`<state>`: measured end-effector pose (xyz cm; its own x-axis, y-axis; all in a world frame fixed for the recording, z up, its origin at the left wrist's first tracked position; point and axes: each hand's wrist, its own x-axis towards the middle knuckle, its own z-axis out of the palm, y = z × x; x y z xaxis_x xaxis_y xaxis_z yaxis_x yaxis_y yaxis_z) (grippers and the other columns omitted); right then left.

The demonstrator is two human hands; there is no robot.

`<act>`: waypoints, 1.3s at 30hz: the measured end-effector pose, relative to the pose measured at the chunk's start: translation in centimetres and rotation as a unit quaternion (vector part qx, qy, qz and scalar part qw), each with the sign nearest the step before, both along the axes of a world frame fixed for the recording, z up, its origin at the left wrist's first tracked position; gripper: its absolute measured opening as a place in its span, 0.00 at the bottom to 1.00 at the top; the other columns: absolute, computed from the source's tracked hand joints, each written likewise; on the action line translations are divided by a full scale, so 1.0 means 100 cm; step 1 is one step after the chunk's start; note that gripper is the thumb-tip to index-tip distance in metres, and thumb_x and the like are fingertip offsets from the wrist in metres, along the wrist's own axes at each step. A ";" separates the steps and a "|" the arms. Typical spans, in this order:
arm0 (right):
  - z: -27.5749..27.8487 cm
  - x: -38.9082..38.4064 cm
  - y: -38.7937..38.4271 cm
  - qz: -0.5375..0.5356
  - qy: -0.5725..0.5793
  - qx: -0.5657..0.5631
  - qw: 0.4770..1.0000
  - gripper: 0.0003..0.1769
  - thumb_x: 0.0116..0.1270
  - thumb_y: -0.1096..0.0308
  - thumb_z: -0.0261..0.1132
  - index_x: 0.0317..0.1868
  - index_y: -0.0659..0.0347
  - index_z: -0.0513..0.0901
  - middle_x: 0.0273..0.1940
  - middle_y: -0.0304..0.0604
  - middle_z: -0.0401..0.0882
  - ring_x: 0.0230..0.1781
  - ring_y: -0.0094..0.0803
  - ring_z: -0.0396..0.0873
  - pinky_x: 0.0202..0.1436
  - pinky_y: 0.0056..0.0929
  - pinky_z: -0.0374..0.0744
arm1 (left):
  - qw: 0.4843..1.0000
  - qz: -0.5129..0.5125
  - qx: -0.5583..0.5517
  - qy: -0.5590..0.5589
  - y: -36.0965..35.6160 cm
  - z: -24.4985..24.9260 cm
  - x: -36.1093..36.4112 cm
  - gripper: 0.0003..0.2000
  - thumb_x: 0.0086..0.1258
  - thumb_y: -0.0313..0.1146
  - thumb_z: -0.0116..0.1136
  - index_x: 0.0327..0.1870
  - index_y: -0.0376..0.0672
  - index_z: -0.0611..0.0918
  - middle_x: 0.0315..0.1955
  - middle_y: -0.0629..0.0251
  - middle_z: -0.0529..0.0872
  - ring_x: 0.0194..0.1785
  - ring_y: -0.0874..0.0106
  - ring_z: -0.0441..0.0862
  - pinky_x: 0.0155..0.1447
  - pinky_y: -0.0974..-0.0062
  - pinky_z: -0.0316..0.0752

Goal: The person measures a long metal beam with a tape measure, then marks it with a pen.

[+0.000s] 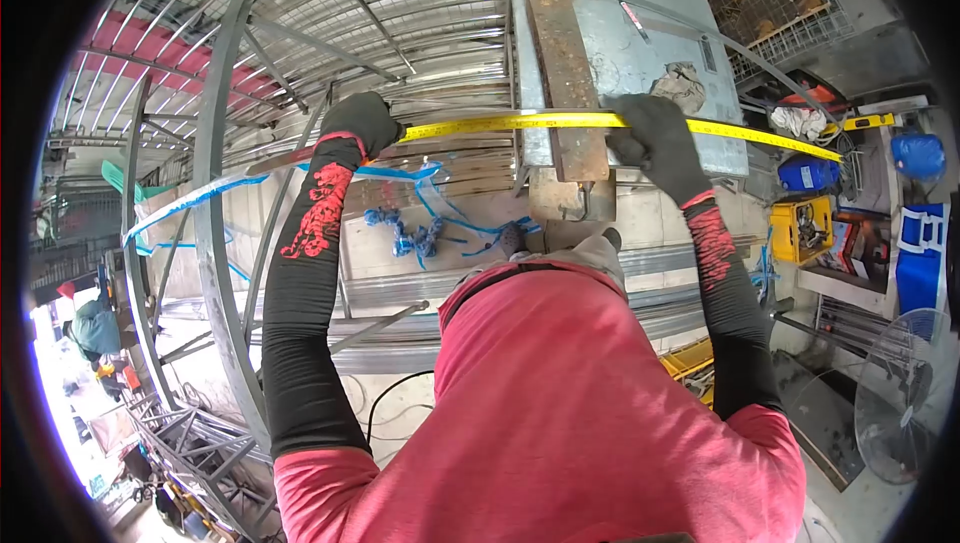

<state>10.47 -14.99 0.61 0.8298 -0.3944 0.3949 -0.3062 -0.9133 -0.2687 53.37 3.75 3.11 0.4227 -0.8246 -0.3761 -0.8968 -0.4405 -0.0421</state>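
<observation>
A yellow tape measure point(520, 122) stretches across the view in front of me, its blade bowing slightly. My left hand point(360, 128), in a dark glove, is closed at the blade's left part; the palm side is hidden. Farther right, my gloved right hand point(660, 148) is closed around the blade, and the free part runs on past it to the right. Beneath the blade, just left of my right hand, lies a rusty steel beam point(565, 53) on a grey metal-topped table point(710, 143). A marker-like stick point(633, 21) and a crumpled rag point(680, 88) rest there too.
A steel frame point(215, 163) rises on my left. Blue strapping point(440, 198) lies on the floor ahead. To the right stand a yellow crate point(800, 228), a blue container point(920, 258) and a fan point(905, 393). Long metal bars point(660, 263) lie near my feet.
</observation>
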 end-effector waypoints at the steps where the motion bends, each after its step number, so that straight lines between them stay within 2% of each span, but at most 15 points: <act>1: -0.006 0.005 0.004 0.005 -0.002 -0.016 1.000 0.23 0.64 0.68 0.72 0.60 0.57 0.85 0.56 0.49 0.85 0.55 0.51 0.82 0.63 0.48 0.77 | 1.000 0.000 0.004 0.005 -0.001 -0.001 0.002 0.24 0.65 0.56 0.68 0.36 0.38 0.92 0.28 0.50 0.91 0.36 0.50 0.91 0.48 0.56 0.85; 8: -0.022 0.015 0.016 -0.037 -0.021 -0.051 0.998 0.23 0.62 0.70 0.70 0.60 0.56 0.86 0.57 0.50 0.85 0.56 0.51 0.81 0.64 0.48 0.77 | 0.997 -0.071 0.024 -0.014 -0.010 -0.023 0.023 0.28 0.66 0.61 0.66 0.30 0.37 0.91 0.24 0.50 0.90 0.33 0.50 0.90 0.45 0.57 0.85; 12: -0.060 0.014 0.002 -0.048 -0.031 -0.019 0.998 0.22 0.62 0.66 0.67 0.58 0.55 0.87 0.57 0.48 0.85 0.58 0.50 0.80 0.66 0.50 0.75 | 0.992 -0.110 -0.022 -0.050 -0.002 -0.060 0.052 0.28 0.68 0.62 0.64 0.35 0.39 0.92 0.32 0.45 0.91 0.40 0.46 0.90 0.49 0.51 0.83; 14: -0.073 0.020 0.005 -0.057 -0.096 -0.099 0.989 0.16 0.64 0.65 0.65 0.52 0.56 0.88 0.54 0.48 0.86 0.55 0.50 0.80 0.63 0.49 0.76 | 0.994 -0.094 0.020 -0.058 0.000 -0.051 0.046 0.28 0.69 0.64 0.62 0.39 0.43 0.92 0.38 0.46 0.92 0.43 0.45 0.90 0.52 0.49 0.82; 15: -0.070 0.024 0.006 -0.080 -0.109 -0.075 0.988 0.12 0.65 0.66 0.64 0.46 0.56 0.88 0.48 0.47 0.86 0.49 0.49 0.81 0.57 0.48 0.77 | 0.987 -0.145 -0.046 -0.046 0.005 -0.059 0.053 0.28 0.70 0.64 0.62 0.38 0.42 0.92 0.34 0.49 0.92 0.42 0.48 0.91 0.50 0.51 0.83; 17: -0.055 0.025 0.009 -0.109 -0.077 -0.100 0.986 0.05 0.65 0.64 0.64 0.35 0.52 0.87 0.34 0.43 0.83 0.42 0.44 0.81 0.48 0.45 0.77 | 0.996 -0.087 0.016 0.006 -0.005 -0.045 0.046 0.23 0.68 0.56 0.69 0.36 0.40 0.92 0.26 0.54 0.92 0.38 0.54 0.92 0.45 0.56 0.84; 18: -0.052 0.028 0.007 -0.132 0.010 -0.059 0.990 0.05 0.64 0.64 0.65 0.29 0.48 0.84 0.31 0.41 0.80 0.39 0.42 0.82 0.46 0.43 0.76 | 0.994 -0.080 -0.069 0.009 0.000 -0.027 0.030 0.21 0.66 0.54 0.72 0.32 0.41 0.91 0.24 0.53 0.90 0.34 0.55 0.91 0.42 0.55 0.84; 20: -0.049 0.029 0.008 -0.139 -0.052 -0.091 0.985 0.05 0.59 0.64 0.67 0.25 0.46 0.84 0.29 0.38 0.80 0.37 0.41 0.82 0.44 0.41 0.77 | 0.994 -0.093 0.005 0.050 -0.011 -0.023 0.030 0.23 0.64 0.55 0.71 0.23 0.41 0.89 0.19 0.52 0.87 0.29 0.53 0.90 0.40 0.53 0.83; 21: -0.049 0.030 0.009 -0.147 -0.050 -0.099 0.983 0.04 0.59 0.65 0.67 0.26 0.46 0.84 0.29 0.37 0.81 0.37 0.41 0.82 0.45 0.41 0.77 | 0.982 -0.177 0.071 0.009 -0.015 -0.007 0.018 0.23 0.72 0.54 0.63 0.24 0.43 0.89 0.22 0.56 0.90 0.33 0.58 0.92 0.43 0.57 0.85; 22: -0.048 0.030 0.010 -0.152 -0.050 -0.105 0.982 0.04 0.58 0.65 0.68 0.26 0.46 0.84 0.30 0.37 0.81 0.38 0.40 0.82 0.45 0.41 0.77 | 0.950 -0.308 0.029 -0.049 -0.011 -0.041 0.053 0.23 0.73 0.51 0.61 0.23 0.43 0.89 0.20 0.57 0.88 0.31 0.57 0.90 0.41 0.56 0.84; 25: -0.040 0.026 0.020 -0.155 -0.057 -0.109 0.980 0.02 0.57 0.66 0.67 0.28 0.46 0.84 0.32 0.36 0.80 0.41 0.39 0.81 0.48 0.40 0.76 | 0.955 -0.288 0.061 -0.026 -0.009 -0.058 0.070 0.22 0.72 0.52 0.61 0.23 0.43 0.89 0.21 0.56 0.87 0.30 0.55 0.88 0.41 0.55 0.83; 27: -0.043 0.024 0.021 -0.157 -0.057 -0.110 0.980 0.02 0.58 0.66 0.68 0.31 0.45 0.85 0.33 0.36 0.79 0.43 0.39 0.80 0.51 0.40 0.76 | 0.921 -0.384 0.013 -0.072 -0.007 -0.088 0.097 0.27 0.78 0.55 0.54 0.18 0.49 0.89 0.16 0.63 0.87 0.24 0.62 0.89 0.35 0.62 0.83; 30: -0.045 0.023 0.022 -0.160 -0.056 -0.113 0.979 0.05 0.59 0.67 0.69 0.35 0.44 0.87 0.36 0.36 0.79 0.46 0.38 0.79 0.55 0.39 0.75 | 0.895 -0.428 -0.008 -0.130 -0.006 -0.084 0.093 0.28 0.78 0.55 0.54 0.18 0.49 0.88 0.16 0.65 0.88 0.24 0.65 0.88 0.35 0.63 0.82; 38: -0.045 0.024 0.021 -0.158 -0.049 -0.120 0.979 0.03 0.56 0.65 0.68 0.32 0.45 0.84 0.36 0.36 0.77 0.47 0.39 0.78 0.56 0.41 0.74 | 0.928 -0.359 0.022 -0.097 -0.003 -0.084 0.090 0.27 0.77 0.54 0.56 0.17 0.50 0.87 0.17 0.68 0.88 0.24 0.66 0.88 0.37 0.63 0.82; 39: -0.044 0.023 0.021 -0.157 -0.043 -0.115 0.980 0.04 0.56 0.66 0.68 0.33 0.45 0.85 0.38 0.36 0.77 0.48 0.39 0.77 0.56 0.41 0.74 | 0.931 -0.350 0.036 -0.096 -0.004 -0.082 0.089 0.23 0.76 0.53 0.59 0.23 0.48 0.89 0.22 0.62 0.89 0.28 0.61 0.89 0.38 0.60 0.83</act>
<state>12.74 -12.85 -3.76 0.6410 -0.5171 0.5672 -0.5674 -0.8169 -0.1036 62.30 3.39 -5.14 -0.1441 -0.8988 -0.4140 -0.9360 0.2596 -0.2378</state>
